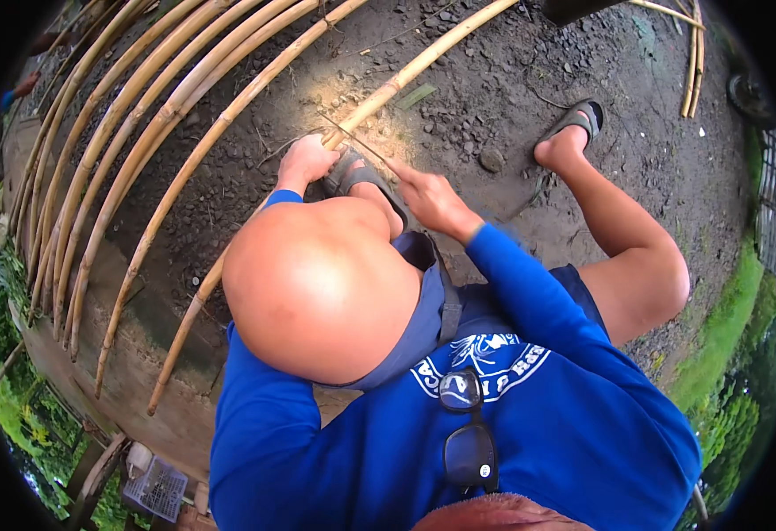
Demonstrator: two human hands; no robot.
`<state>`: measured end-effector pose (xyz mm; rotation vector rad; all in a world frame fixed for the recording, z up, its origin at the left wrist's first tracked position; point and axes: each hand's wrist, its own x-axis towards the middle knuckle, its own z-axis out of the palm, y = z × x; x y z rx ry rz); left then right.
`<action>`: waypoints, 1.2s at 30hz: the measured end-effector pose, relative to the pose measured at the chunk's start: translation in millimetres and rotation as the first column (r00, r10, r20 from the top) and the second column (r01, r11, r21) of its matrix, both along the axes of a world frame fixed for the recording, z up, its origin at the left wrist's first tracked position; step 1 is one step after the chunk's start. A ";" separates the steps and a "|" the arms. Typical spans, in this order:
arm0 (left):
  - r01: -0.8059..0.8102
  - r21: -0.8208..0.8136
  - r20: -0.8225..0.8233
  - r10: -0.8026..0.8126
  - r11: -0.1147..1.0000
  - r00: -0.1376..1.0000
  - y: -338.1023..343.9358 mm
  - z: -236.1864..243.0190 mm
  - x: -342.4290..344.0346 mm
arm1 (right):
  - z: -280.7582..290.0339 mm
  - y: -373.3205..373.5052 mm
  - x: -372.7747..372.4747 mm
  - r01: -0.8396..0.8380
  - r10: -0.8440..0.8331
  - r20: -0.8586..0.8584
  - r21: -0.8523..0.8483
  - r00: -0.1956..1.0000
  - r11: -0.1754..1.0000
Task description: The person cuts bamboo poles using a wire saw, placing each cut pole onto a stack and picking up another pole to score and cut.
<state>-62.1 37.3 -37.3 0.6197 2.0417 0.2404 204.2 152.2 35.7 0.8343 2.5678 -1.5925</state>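
Observation:
My left hand [307, 162] is closed around a bamboo pole [423, 60] close to its near end, low over the ground beside my sandalled left foot [366, 181]. The pole slants away to the far right. In my closed right hand [437, 202] is a long, thin blade [363, 144]; its handle is hidden by my fingers. The blade lies across the pole near my left hand's fingers and pokes out past it on the far left side. Whether its edge has teeth is too small to make out.
Several long bamboo poles [195, 133] lie side by side at the left. Pale shavings or dust [394, 133] cover the dark soil near the blade. A stone [491, 160] sits between my feet. A wheel [749, 96] stands far right, and a plastic crate [156, 488] is at the lower left.

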 end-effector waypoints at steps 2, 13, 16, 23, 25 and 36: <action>-0.042 0.025 -0.056 0.043 0.999 0.998 -30.1 -18.6 -15.3 | 32.1 -4.8 0.6 -0.057 0.057 0.011 -0.018 0.998 0.998; -0.025 0.165 0.146 0.001 0.986 0.989 -38.3 -31.1 -17.2 | -3.3 -13.4 -23.9 -0.070 0.070 -0.020 -0.011 0.997 0.998; 0.012 0.215 0.158 -0.047 0.977 0.986 -10.2 -11.8 2.4 | 23.8 4.8 22.2 -0.056 0.058 0.079 -0.032 0.995 0.998; -0.051 0.213 0.278 -0.010 0.976 0.960 -0.1 -8.1 2.6 | -32.6 8.1 -58.1 -0.013 0.015 -0.065 0.022 0.998 1.000; 0.005 0.183 0.172 -0.037 0.983 0.984 -23.8 -12.4 -6.4 | -10.2 -7.7 -38.8 -0.060 0.061 -0.102 0.010 0.993 0.998; -0.120 0.099 0.384 0.073 0.988 0.920 -3.1 4.1 -2.3 | -22.7 4.3 -50.0 -0.013 0.013 -0.115 0.002 0.993 1.000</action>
